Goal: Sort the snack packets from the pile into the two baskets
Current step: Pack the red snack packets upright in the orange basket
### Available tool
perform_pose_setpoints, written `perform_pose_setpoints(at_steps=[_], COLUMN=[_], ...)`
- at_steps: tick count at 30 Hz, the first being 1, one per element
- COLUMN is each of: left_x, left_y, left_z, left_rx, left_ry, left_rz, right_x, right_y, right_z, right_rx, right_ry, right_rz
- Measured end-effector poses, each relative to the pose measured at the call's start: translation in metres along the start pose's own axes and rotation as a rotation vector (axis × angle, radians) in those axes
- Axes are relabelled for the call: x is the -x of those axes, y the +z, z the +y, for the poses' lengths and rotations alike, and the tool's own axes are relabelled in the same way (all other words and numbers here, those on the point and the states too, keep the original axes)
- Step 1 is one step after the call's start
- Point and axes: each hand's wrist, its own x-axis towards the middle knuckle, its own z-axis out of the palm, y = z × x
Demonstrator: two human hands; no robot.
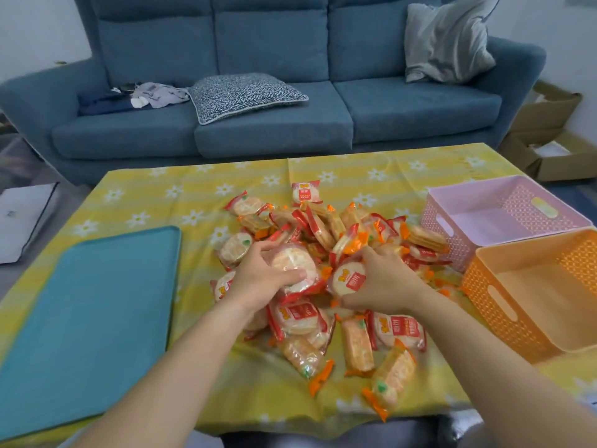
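Left hand [258, 281] grips round cracker packet [294, 265] on top of packet pile [323, 232]. Right hand [386, 281] grips second round packet [349, 279], pile middle. Pink basket [463, 244], orange basket [497, 321] right of pile.

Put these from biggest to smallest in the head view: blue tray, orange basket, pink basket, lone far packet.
1. Blue tray.
2. Orange basket and pink basket: probably alike; orange looks bigger but sits nearer the camera.
3. Lone far packet.

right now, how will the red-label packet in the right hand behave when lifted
The red-label packet in the right hand is probably light, being small and thin. Its glossy film may slip. The round cracker inside looks stiff but likely brittle.
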Motion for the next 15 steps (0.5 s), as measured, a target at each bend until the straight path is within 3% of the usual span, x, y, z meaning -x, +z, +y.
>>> perform_pose_setpoints(at_steps=[5, 9, 12, 15], left_x=[0.003, 0.01, 0.012, 0.022], left_y=[0.005, 0.006, 0.007, 0.014], left_z=[0.0, 0.009, 0.01, 0.017], left_rx=[0.334, 0.504, 0.395, 0.165], left_ry=[-0.136, -0.146, -0.056, 0.177], left_rz=[0.036, 0.041, 0.153, 0.243], right_x=[0.0, -0.004, 0.0, 0.006], right_y=[-0.007, -0.007, -0.011, -0.005], right_z=[0.007, 0.013, 0.01, -0.007], right_rx=[-0.545, -0.86, -1.107, -1.093], right_ry=[0.126, 0.208, 0.214, 0.164], right_rz=[-0.075, 0.007, 0.13, 0.298])
